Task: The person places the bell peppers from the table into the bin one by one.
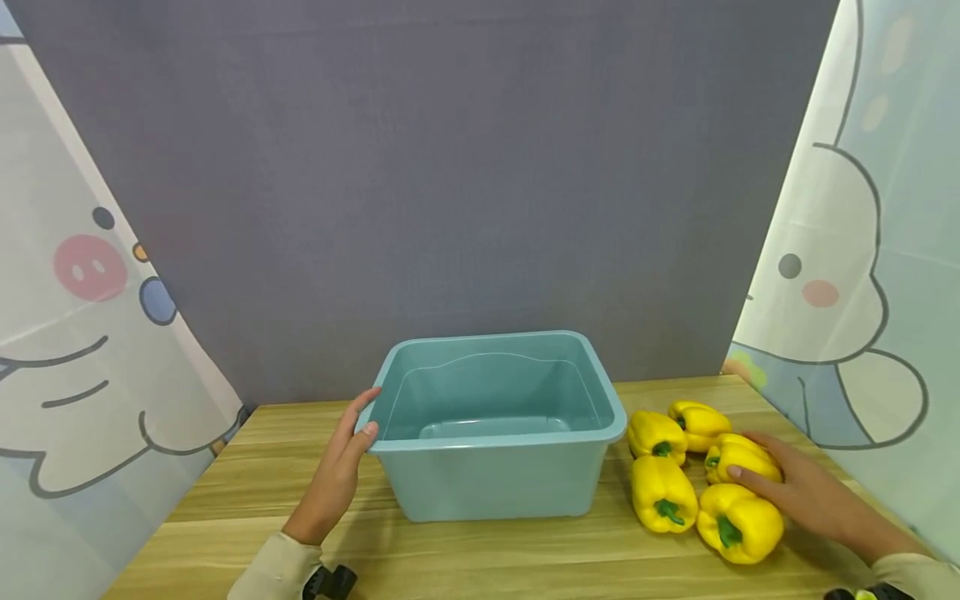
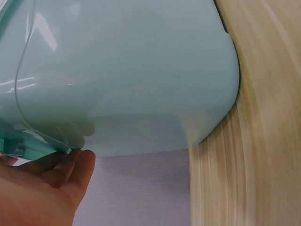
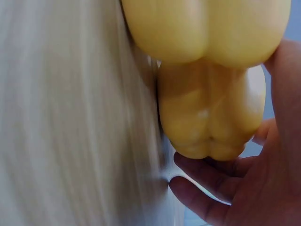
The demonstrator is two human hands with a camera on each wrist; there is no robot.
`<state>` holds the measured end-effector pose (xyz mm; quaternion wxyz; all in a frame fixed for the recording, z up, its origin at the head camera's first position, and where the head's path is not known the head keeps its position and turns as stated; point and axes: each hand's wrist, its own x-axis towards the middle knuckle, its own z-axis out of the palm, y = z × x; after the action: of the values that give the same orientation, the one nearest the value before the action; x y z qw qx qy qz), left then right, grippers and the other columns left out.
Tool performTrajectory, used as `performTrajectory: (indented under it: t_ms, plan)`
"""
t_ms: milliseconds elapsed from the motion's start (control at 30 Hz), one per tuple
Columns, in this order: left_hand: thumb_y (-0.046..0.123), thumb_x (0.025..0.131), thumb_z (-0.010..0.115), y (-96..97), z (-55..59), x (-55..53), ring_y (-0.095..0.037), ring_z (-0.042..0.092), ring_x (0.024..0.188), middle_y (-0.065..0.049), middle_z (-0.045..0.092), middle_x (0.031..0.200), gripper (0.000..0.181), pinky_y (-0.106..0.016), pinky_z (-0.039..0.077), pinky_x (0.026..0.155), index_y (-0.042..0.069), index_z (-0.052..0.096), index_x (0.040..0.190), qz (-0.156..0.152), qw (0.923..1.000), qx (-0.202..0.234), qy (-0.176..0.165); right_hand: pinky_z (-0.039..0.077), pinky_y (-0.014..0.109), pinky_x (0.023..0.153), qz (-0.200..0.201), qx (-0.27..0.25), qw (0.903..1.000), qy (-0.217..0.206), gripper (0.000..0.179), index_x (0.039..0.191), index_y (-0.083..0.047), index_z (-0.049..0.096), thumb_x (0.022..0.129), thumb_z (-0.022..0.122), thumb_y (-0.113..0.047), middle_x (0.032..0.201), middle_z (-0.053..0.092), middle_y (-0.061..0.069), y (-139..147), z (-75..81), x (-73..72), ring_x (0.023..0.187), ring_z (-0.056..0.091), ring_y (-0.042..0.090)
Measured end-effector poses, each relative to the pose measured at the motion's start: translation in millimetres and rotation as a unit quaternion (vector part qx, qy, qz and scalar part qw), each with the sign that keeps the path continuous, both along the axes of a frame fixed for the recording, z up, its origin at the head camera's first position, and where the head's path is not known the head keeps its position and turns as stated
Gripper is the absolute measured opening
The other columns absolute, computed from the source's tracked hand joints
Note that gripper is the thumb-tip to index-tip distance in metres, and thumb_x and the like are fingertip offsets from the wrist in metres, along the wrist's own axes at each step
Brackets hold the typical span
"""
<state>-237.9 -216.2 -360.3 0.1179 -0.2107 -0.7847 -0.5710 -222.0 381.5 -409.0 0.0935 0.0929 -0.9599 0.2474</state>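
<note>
A light-blue plastic bin point(image 1: 498, 483) stands upright on the wooden table. My left hand point(image 1: 333, 477) grips its left rim, thumb over the front corner and fingers along the outside. In the left wrist view the fingertips point(image 2: 83, 162) lie against the bin's wall point(image 2: 141, 70). Off to the bin's right, my right hand point(image 1: 813, 498) holds a yellow bell pepper point(image 1: 746, 458), thumb on its near side and fingers behind it. From the right wrist, the fingers point(image 3: 202, 176) curl under this pepper's lobed end point(image 3: 209, 113), and another pepper point(image 3: 207, 28) fills the foreground.
Several more yellow bell peppers are grouped round the held one: a front one point(image 1: 740, 525), one by the bin point(image 1: 663, 493), and others behind point(image 1: 701, 425). A grey cloth point(image 1: 465, 183) hangs behind the wooden table point(image 1: 465, 558); cartoon-printed curtains point(image 1: 832, 250) flank both sides.
</note>
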Motion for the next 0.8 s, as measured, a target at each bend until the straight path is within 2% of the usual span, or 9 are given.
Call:
performTrajectory:
  t_ms: [267, 500, 667, 800]
  plan:
    - [0.024, 0.111, 0.033, -1.0, 0.9, 1.3, -0.036, 0.010, 0.148, -0.012, 0.012, 0.163, 0.047, -0.065, 0.016, 0.108, 0.018, 0.026, 0.157, -0.007, 0.9999, -0.005, 0.009, 0.043, 0.067, 0.082, -0.015, 0.013, 0.9997, -0.015, 0.076, 0.140, 0.016, 0.040, 0.099, 0.059, -0.044, 0.128, 0.049, 0.043, 4.2, -0.7, -2.9, 0.110, 0.052, 0.059]
    - [0.025, 0.111, 0.032, -3.5, -0.5, 0.4, -0.034, 0.020, 0.146, -0.012, 0.016, 0.161, 0.046, -0.059, 0.024, 0.106, 0.017, 0.026, 0.156, -0.006, 0.9998, -0.019, 0.010, 0.045, 0.064, 0.081, -0.023, 0.010, 0.9991, -0.035, 0.078, 0.138, 0.018, 0.040, 0.099, 0.058, -0.047, 0.125, 0.052, 0.042, 5.4, 2.0, -5.1, 0.107, 0.056, 0.054]
    - [0.025, 0.111, 0.033, -5.6, -0.9, 0.5, -0.035, 0.013, 0.148, -0.011, 0.013, 0.162, 0.047, -0.065, 0.020, 0.108, 0.017, 0.025, 0.156, -0.013, 0.9997, -0.019, 0.008, 0.047, 0.061, 0.080, -0.026, 0.012, 0.9986, -0.044, 0.078, 0.136, 0.018, 0.043, 0.099, 0.057, -0.049, 0.123, 0.055, 0.039, 4.4, 4.4, -4.7, 0.104, 0.059, 0.049]
    - [0.024, 0.111, 0.034, -7.7, -0.5, 0.2, -0.036, 0.014, 0.147, -0.013, 0.014, 0.162, 0.047, -0.066, 0.021, 0.107, 0.016, 0.025, 0.156, -0.016, 0.9995, -0.024, 0.011, 0.047, 0.061, 0.080, -0.025, 0.015, 0.9991, -0.032, 0.076, 0.134, 0.018, 0.047, 0.098, 0.059, -0.048, 0.120, 0.059, 0.035, 3.0, 6.0, -4.4, 0.102, 0.061, 0.045]
